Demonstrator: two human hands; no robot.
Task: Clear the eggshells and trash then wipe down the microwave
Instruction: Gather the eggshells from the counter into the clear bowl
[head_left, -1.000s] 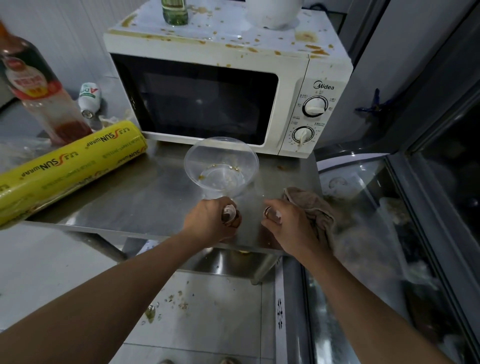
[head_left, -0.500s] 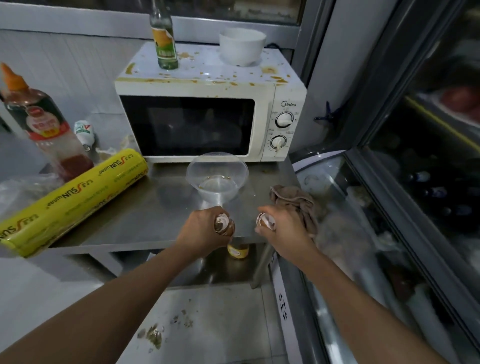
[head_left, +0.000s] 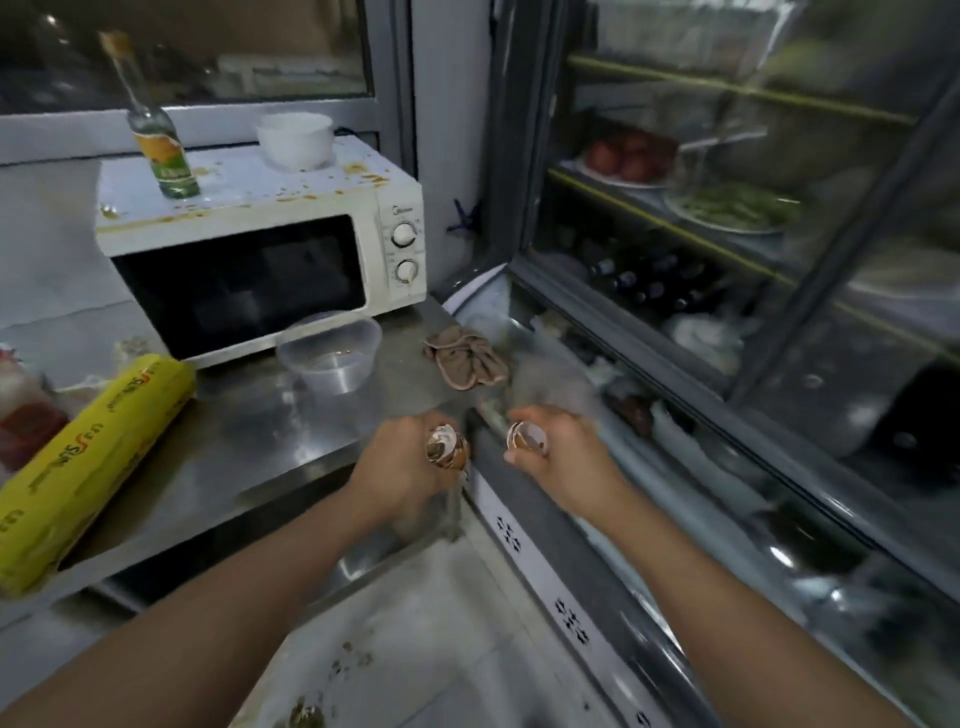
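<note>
My left hand (head_left: 400, 467) grips brown eggshell halves (head_left: 445, 448) just past the steel table's front right corner. My right hand (head_left: 558, 454) holds another eggshell half (head_left: 525, 435), white inside, over the edge of the glass-topped chest beside the table. The white microwave (head_left: 260, 244) stands at the back of the table, its top spattered with brown stains. A brown rag (head_left: 465, 358) lies crumpled at the table's right edge. A clear plastic bowl (head_left: 330, 353) sits in front of the microwave door.
A green glass bottle (head_left: 161, 150) and a white bowl (head_left: 295, 139) stand on the microwave. A yellow cling-wrap box (head_left: 88, 462) lies at the left of the steel table (head_left: 249, 441). A glass-door fridge (head_left: 727, 234) fills the right. Debris (head_left: 306, 712) litters the floor.
Both hands have drawn back from the table with the eggshells and shifted right, off its corner. The view has swung right and pulled away, showing more of the fridge.
</note>
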